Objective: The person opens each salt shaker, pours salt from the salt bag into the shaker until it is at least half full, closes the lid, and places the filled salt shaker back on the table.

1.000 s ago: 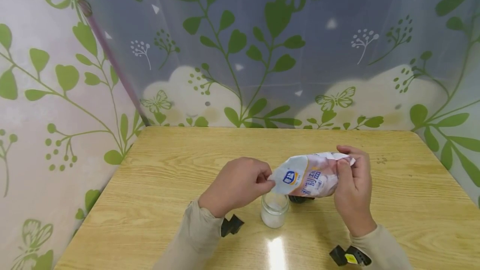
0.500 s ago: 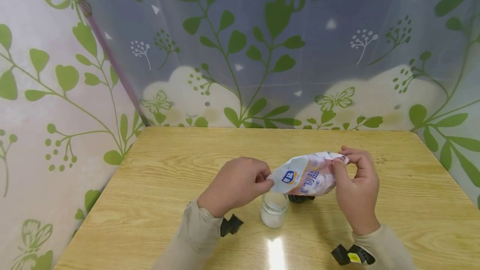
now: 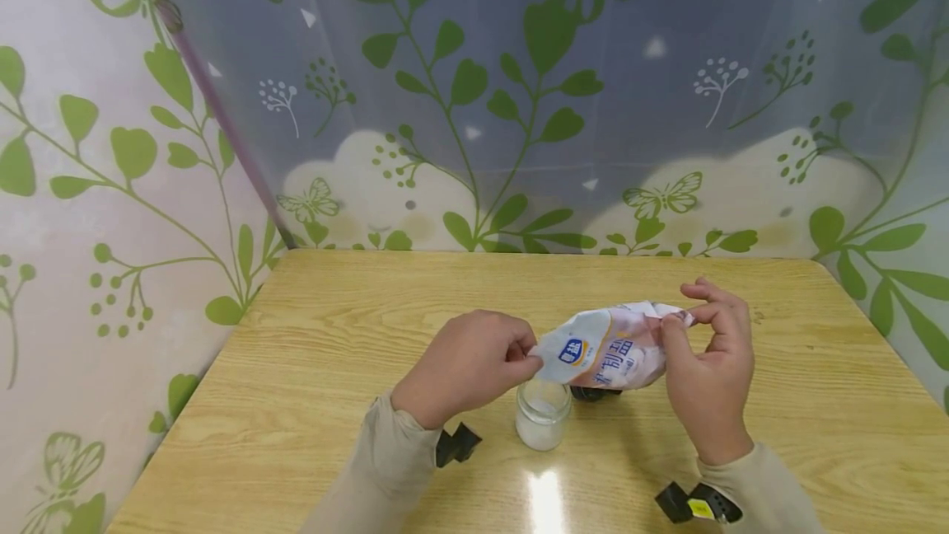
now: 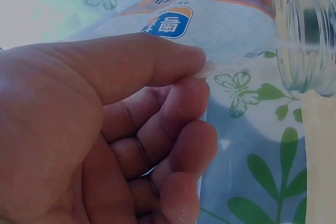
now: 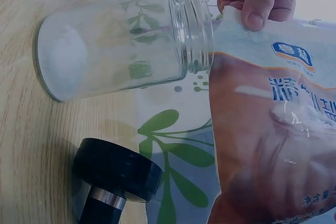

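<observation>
A pale blue and pink bag of salt [image 3: 623, 348] hangs tilted between both hands, over the mouth of a glass jar [image 3: 544, 419]. With thumb and forefinger my left hand [image 3: 470, 365] pinches the bag's corner beside the jar mouth. My right hand [image 3: 710, 369] pinches the crumpled opposite end, its other fingers raised. White salt [image 5: 63, 59] covers the bottom of the upright jar. In the left wrist view a faint whitish streak runs from the bag toward the jar's threaded mouth. The jar carries no lid.
A black round-headed piece with a metal ring and black stem [image 5: 118, 169] lies beside the jar, partly behind the bag in the head view. Patterned cloth [image 3: 474, 105] hangs behind the wooden table [image 3: 334, 328]. Black wrist devices [image 3: 697, 505] sit at both sleeves.
My right hand has shifted slightly right and loosened from a fuller grip to a pinch at the bag's end. The left hand and jar have stayed in place.
</observation>
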Motion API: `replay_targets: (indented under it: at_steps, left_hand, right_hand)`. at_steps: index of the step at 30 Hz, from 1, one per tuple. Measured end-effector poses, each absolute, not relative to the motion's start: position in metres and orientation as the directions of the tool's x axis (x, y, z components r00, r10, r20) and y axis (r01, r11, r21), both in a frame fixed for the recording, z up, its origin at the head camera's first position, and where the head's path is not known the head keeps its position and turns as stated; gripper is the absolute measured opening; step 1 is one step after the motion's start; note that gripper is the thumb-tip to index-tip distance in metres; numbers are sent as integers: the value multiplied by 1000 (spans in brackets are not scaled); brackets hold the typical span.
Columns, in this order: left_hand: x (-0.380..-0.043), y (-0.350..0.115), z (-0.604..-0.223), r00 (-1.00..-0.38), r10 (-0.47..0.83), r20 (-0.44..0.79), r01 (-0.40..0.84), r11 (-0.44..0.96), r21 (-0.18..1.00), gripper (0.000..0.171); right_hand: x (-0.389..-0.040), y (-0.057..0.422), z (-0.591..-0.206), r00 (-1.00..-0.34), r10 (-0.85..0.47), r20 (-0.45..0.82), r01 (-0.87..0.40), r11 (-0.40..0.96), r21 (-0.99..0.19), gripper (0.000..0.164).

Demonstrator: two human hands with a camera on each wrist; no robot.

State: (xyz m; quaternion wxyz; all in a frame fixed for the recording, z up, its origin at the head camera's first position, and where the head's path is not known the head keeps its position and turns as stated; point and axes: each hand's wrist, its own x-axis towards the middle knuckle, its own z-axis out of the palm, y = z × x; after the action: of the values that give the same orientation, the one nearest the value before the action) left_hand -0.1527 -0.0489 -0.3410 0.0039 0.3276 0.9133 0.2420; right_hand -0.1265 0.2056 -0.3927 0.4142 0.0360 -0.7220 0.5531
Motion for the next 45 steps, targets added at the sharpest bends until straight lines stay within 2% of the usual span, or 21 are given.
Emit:
replay_targets:
  at_steps: [45]
  left_hand:
    - [-152,-49,-341,-773,613,162,616,667,419,12]
  right_hand:
    - [-129,206,-397,-622,393,677,-530,425,-734,13]
